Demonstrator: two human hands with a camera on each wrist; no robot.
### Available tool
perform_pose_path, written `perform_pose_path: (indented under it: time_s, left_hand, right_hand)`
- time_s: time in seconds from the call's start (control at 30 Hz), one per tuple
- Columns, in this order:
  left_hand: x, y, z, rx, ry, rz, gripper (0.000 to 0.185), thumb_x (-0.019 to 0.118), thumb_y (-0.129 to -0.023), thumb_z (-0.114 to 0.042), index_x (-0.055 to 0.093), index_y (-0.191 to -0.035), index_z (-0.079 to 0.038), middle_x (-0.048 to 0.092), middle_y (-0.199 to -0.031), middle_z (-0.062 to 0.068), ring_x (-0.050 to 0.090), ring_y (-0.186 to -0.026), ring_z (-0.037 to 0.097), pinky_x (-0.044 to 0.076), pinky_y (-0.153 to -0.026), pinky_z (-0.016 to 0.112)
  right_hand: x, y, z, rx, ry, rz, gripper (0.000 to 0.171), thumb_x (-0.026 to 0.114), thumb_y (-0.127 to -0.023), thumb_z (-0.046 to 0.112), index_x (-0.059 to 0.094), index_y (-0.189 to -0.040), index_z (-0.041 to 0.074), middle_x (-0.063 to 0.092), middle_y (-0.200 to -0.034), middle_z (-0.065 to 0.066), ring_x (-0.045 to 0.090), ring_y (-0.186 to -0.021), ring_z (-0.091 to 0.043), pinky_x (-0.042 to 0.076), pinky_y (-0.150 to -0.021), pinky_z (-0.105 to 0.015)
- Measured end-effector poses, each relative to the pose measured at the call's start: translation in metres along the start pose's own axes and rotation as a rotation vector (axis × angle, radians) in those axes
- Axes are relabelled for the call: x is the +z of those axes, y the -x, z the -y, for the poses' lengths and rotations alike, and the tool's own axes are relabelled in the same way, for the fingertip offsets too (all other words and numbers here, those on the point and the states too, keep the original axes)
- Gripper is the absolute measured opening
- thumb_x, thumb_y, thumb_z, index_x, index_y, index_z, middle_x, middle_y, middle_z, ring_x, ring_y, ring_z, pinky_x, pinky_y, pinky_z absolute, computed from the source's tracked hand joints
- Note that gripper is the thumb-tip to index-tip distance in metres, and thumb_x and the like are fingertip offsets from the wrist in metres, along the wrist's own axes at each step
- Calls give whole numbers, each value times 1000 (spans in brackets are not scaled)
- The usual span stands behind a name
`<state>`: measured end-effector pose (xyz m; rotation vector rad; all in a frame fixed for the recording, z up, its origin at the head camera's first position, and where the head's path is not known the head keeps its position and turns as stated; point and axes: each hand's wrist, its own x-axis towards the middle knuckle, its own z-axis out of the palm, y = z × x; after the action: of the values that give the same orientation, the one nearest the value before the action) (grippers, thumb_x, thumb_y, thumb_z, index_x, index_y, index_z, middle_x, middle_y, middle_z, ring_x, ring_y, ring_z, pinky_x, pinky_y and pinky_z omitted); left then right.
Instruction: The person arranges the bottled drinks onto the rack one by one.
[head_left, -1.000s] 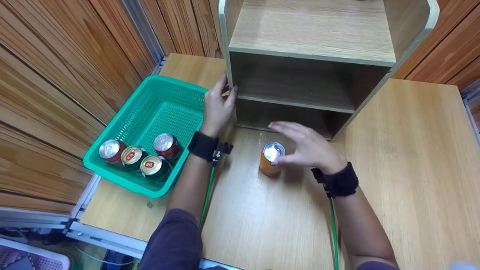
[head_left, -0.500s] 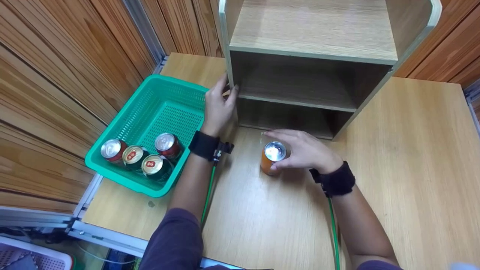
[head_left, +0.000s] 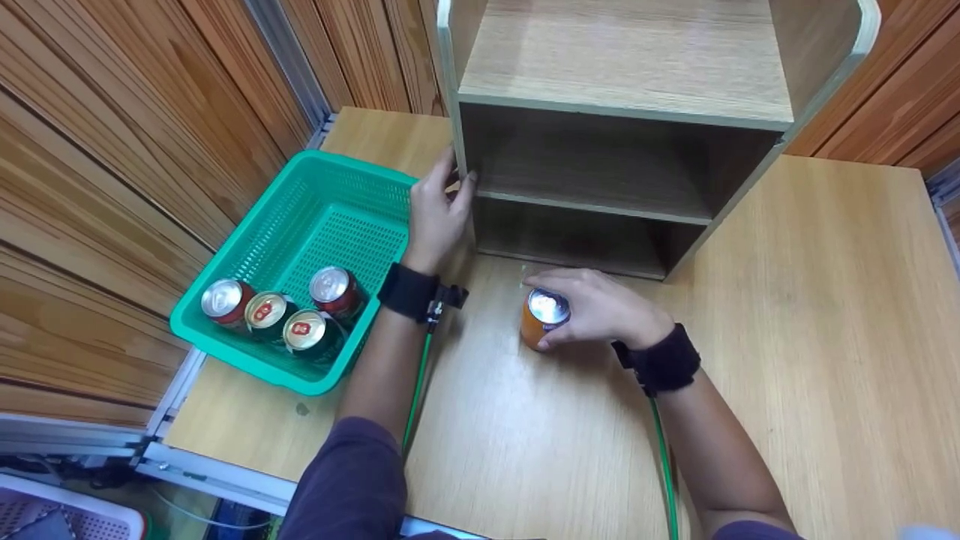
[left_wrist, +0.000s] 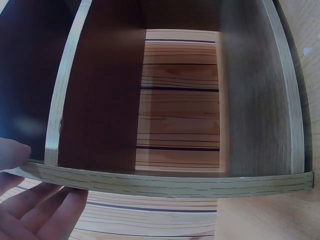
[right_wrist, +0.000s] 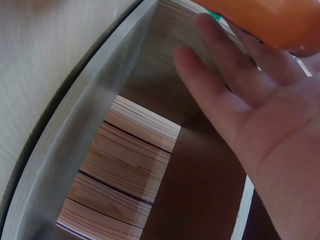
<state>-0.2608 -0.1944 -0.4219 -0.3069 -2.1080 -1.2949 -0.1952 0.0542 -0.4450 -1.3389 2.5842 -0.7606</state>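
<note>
An orange can [head_left: 531, 331] with a silver top stands upright on the wooden table, just in front of the lowest opening of a wooden shelf unit [head_left: 622, 97]. My right hand [head_left: 571, 311] grips the can from the right, with fingers and thumb curled round it. In the right wrist view the can [right_wrist: 270, 20] sits at the top against my fingers [right_wrist: 220, 65]. My left hand [head_left: 439, 214] holds the shelf unit's left side panel, thumb at its front edge. The left wrist view shows that panel edge [left_wrist: 150, 182] between my thumb and fingers [left_wrist: 45, 212].
A green plastic basket [head_left: 300, 217] lies left of the shelf unit with several red and green cans [head_left: 330, 289] in its near end. Wood-panelled walls close in the left and back. The table [head_left: 825, 337] runs out to the right and toward me.
My right hand came down from hovering spread over the orange can and closed round it. The left hand stayed on the shelf panel.
</note>
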Motion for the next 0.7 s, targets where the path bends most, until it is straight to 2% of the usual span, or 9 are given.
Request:
perform_pose_path:
  time_s: [0.13,0.23,0.4,0.57,0.7]
  left_hand:
    - [0,0,1,9,-3,-3,40,57,-86,-15,50,-126,-9,58,-115,10,59,-95,16,51,-70,28]
    - [-1,0,1,12,-6,-7,39,57,-86,-16,51,-124,-6,59,-113,11,59,-94,16,51,-69,27]
    - [-3,2,2,-2,-11,-4,41,56,-87,-18,49,-126,-8,59,-114,10,59,-95,14,50,-69,24]
    - [-2,4,4,-7,-18,-3,42,56,-87,-18,48,-128,-11,58,-115,7,58,-95,12,50,-69,25]
    - [0,0,2,14,-16,12,42,55,-88,-18,48,-128,-9,58,-114,8,58,-95,11,50,-69,24]
  right_hand:
    - [1,-1,1,17,2,17,85,76,-58,52,47,-130,18,49,-126,5,46,-111,-11,41,-88,-31]
    - [1,-2,2,32,6,22,84,77,-58,51,45,-131,23,47,-128,4,46,-111,-13,40,-87,-32]
    - [4,-3,3,38,8,29,83,80,-55,44,45,-129,29,44,-123,8,47,-101,-11,41,-82,-31]
    - [6,-3,2,7,14,3,81,81,-55,40,49,-127,22,48,-113,10,49,-92,-9,44,-76,-28]
    - [1,-2,-2,-24,22,-66,80,81,-55,38,52,-124,14,52,-110,5,52,-91,-10,46,-74,-27]
